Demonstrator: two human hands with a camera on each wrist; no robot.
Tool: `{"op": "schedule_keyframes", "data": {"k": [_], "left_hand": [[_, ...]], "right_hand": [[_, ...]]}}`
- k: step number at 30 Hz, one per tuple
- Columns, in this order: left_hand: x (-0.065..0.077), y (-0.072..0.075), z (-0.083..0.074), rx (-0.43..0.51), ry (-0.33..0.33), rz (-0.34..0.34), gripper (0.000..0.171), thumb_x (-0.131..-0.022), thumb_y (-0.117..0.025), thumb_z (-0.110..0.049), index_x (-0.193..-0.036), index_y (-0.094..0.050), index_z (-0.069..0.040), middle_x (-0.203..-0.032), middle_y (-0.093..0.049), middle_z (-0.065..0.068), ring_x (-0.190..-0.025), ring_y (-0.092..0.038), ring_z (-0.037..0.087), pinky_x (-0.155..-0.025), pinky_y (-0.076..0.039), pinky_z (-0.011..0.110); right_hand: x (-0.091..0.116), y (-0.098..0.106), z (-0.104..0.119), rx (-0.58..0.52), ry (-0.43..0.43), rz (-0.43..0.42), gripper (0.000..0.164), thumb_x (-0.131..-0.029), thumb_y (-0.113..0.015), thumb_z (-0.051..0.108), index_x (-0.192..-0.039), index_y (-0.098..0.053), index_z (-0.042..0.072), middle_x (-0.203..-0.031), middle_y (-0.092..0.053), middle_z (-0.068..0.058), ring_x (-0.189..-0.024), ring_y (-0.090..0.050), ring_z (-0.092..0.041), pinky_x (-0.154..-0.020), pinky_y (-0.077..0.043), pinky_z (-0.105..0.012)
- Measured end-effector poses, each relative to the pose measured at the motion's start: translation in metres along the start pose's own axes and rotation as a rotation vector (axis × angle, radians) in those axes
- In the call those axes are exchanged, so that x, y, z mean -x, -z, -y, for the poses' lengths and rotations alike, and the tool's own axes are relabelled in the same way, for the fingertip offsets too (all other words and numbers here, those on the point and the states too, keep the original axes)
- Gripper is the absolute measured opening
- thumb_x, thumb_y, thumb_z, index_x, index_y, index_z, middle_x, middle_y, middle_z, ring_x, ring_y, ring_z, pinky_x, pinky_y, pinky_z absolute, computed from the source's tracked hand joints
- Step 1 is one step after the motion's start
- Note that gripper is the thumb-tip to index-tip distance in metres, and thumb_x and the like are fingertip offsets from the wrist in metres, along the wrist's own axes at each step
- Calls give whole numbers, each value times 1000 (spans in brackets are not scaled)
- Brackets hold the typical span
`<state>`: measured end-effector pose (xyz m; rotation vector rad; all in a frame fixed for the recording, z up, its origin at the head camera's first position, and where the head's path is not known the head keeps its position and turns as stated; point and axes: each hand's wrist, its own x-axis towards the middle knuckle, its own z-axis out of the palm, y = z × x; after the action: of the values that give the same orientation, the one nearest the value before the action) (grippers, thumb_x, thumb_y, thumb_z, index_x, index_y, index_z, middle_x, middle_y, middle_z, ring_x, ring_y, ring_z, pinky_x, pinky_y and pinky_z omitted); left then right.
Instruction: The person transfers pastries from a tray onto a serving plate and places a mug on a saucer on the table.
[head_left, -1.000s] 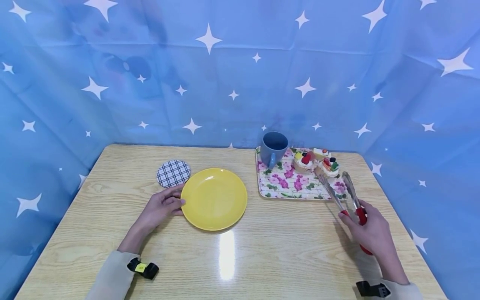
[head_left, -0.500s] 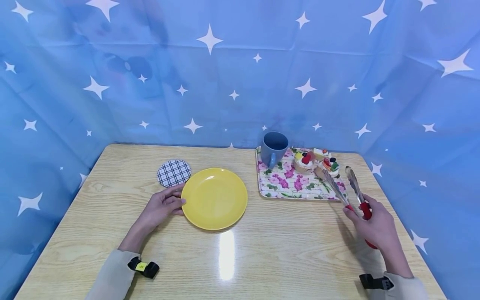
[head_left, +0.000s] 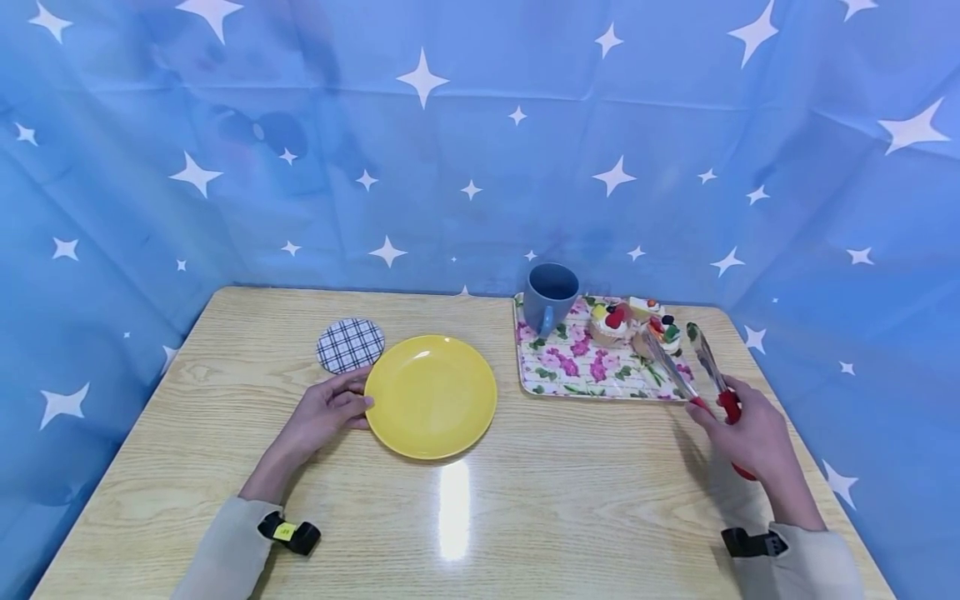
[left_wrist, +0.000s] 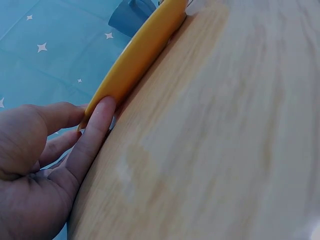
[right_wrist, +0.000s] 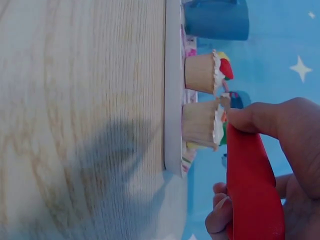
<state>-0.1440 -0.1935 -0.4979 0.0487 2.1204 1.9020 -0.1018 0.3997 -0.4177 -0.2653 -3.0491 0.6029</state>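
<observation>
With thumb and fingers at its left edge, my left hand pinches the rim of a round yellow plate. In the left wrist view the rim sits between the thumb and fingers, tilted by the camera. My right hand grips metal tongs with red handles. Their arms are spread on either side of a fruit-topped cupcake at the right of a floral tray. A second cupcake stands left of it, and a small cake piece lies behind.
A blue mug stands on the tray's left end. Behind the left hand lies a round checked coaster, close to the plate. A blue star-printed curtain hangs along the far edge of the wooden table.
My right hand has shifted slightly right, then forward, bringing the spread tong tips to either side of the right cupcake. The left hand and plate stay in place.
</observation>
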Motion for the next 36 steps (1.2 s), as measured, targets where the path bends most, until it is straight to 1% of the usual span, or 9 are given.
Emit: {"op": "schedule_keyframes", "data": {"k": [3,7,10,17,22,31,36], "left_hand": [[0,0,0,5,-9,5,60,-99,-68,-14,-155,-46,-16,-128,-57,22,-102,-73,12,-85,-67,35],[-1,1,0,8,-18,13,61,-99,-69,-15,-155,-46,-16,-129,-57,23,-102,-73,13,-85,-67,35],[-1,1,0,3,-14,13,61,-99,-69,-15,-156,-45,-16,-129,-57,22,-102,-72,12,-85,-67,34],[-1,0,0,-3,-3,10,61,-100,-68,-15,-156,-45,-17,-129,-56,21,-102,-72,12,-85,-67,34],[-1,0,1,2,-8,11,62,-99,-69,-14,-156,-45,-16,-128,-57,21,-102,-73,12,-85,-67,34],[1,0,-1,-2,-2,2,61,-99,-69,-14,-155,-46,-17,-129,-55,21,-102,-72,11,-85,-67,34],[1,0,-1,-12,0,0,61,-99,-69,-15,-156,-45,-16,-129,-56,20,-101,-72,11,-85,-67,34]], "right_hand": [[-3,0,-1,4,3,5,88,-97,-65,49,-152,-34,-12,-118,-52,-35,-92,-53,-42,-56,-42,-26],[-7,-2,-3,2,4,10,87,-98,-65,49,-152,-34,-12,-118,-52,-36,-91,-53,-41,-55,-41,-27],[-10,-4,-5,2,10,14,87,-98,-65,50,-152,-34,-11,-118,-53,-36,-89,-54,-40,-54,-41,-28],[-15,-6,-7,-7,26,35,87,-98,-65,48,-153,-33,-11,-122,-52,-38,-94,-56,-43,-55,-44,-28],[-19,-6,-6,-22,27,50,87,-99,-63,49,-153,-32,-12,-119,-54,-36,-88,-54,-38,-53,-42,-29],[-28,-9,-6,-5,32,61,86,-99,-64,48,-151,-34,-13,-115,-56,-35,-90,-56,-39,-56,-44,-28],[-31,-11,-5,-6,14,72,88,-99,-63,50,-152,-34,-13,-126,-53,-39,-96,-56,-42,-59,-48,-27]]}}
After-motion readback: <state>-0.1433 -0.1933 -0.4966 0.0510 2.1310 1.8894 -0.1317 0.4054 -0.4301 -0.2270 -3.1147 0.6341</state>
